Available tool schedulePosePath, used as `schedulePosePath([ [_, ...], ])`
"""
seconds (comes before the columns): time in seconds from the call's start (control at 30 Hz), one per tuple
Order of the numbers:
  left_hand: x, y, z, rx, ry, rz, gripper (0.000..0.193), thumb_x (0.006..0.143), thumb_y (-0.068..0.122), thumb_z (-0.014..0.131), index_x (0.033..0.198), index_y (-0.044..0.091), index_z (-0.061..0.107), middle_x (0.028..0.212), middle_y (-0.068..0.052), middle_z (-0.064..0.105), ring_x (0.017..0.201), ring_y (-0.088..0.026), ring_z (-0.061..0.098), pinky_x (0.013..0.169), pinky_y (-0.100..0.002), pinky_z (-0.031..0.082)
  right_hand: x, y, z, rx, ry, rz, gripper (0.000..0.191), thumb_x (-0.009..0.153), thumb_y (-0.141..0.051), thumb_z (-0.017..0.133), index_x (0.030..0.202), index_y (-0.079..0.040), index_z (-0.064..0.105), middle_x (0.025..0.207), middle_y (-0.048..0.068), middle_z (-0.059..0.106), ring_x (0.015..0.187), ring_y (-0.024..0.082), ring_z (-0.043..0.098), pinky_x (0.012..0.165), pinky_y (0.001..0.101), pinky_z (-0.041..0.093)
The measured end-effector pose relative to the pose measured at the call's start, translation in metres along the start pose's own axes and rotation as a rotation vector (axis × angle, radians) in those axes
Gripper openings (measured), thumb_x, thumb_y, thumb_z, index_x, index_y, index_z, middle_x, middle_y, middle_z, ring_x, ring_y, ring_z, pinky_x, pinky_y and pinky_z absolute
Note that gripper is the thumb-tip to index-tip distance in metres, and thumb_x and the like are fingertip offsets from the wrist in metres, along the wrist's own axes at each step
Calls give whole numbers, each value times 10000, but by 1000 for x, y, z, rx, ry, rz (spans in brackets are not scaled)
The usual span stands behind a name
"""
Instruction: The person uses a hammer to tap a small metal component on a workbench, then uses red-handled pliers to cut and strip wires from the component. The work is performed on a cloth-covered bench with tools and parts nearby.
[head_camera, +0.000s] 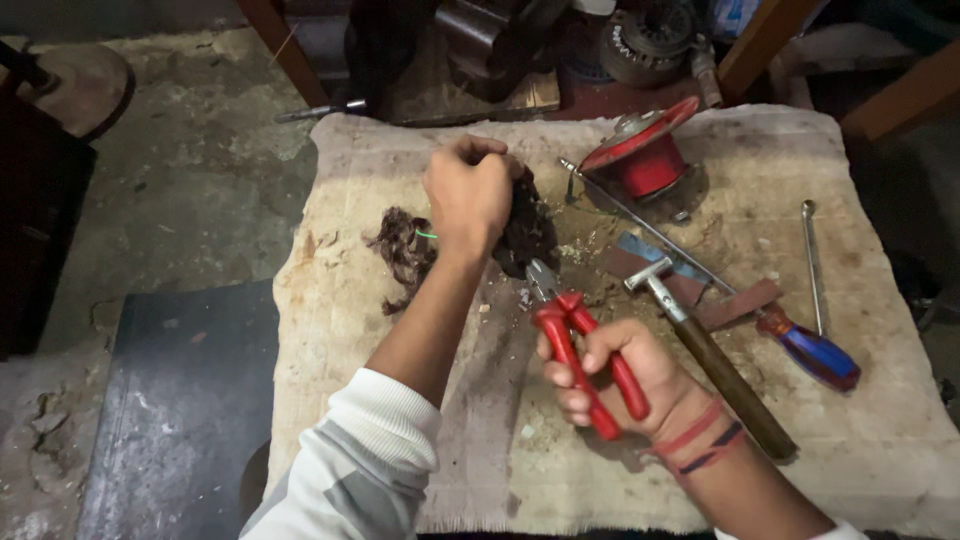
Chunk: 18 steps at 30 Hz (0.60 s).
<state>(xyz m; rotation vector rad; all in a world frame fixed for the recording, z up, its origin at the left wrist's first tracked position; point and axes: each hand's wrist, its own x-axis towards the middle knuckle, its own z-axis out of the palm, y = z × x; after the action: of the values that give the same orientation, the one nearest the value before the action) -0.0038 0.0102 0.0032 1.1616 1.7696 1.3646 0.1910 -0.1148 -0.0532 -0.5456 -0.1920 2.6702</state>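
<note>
- The left hand (470, 195) is closing in a fist over a dark wound part (527, 228), pressing it down on the sacking (420, 470) near the cloth's far middle.
- The right hand (610, 378) is wrapping its fingers around the two red handles of the pliers (575, 345), which are standing a little apart; whether the jaws are biting anything is hidden by the dark part.
- The pliers are lying in front of the fist, long axis running from near right to far left, nose pointing up and left into the part, handles trailing back toward the wrist.
- A clump of pulled wire (403, 252) is lying just left of the fist.
- A hammer (705, 350), a screwdriver (700, 275) and a red hub (645, 150) are lying to the right, apart from both hands.
- Risk, as I judge it: the nose is working close under the left knuckles, so a slip off brittle wire could be driving the tips into the fingers.
- A hard tug could also be jerking the part loose from the fist, since only the hand is pinning it on soft cloth.
- The hammer's handle is sitting just beside the right wrist and could be getting knocked.
</note>
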Motion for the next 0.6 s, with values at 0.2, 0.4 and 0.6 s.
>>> schedulePosePath([
  [0.2,2,1,1,-3,3,-21,242,685,155,682,871,42,788,826,-145,799,834,-248,789,842,-340,580,-3,0,-23,-15,-25,-27,431,755,-111,560,1158,42,574,837,158,642,633,277,644,609,411,560],
  [0.4,5,6,0,98,12,-113,268,651,179,715,873,64,814,869,-161,786,887,-276,756,856,-367,550,0,17,-13,249,-320,-139,391,883,-121,536,1230,59,535,853,165,642,624,268,650,554,378,564],
  [0.6,11,5,5,49,20,-73,268,707,189,625,814,33,814,821,-191,785,840,-307,773,847,-374,565,-21,37,12,-25,118,-247,509,743,-68,509,1249,-13,528,846,174,667,675,303,707,628,422,605],
])
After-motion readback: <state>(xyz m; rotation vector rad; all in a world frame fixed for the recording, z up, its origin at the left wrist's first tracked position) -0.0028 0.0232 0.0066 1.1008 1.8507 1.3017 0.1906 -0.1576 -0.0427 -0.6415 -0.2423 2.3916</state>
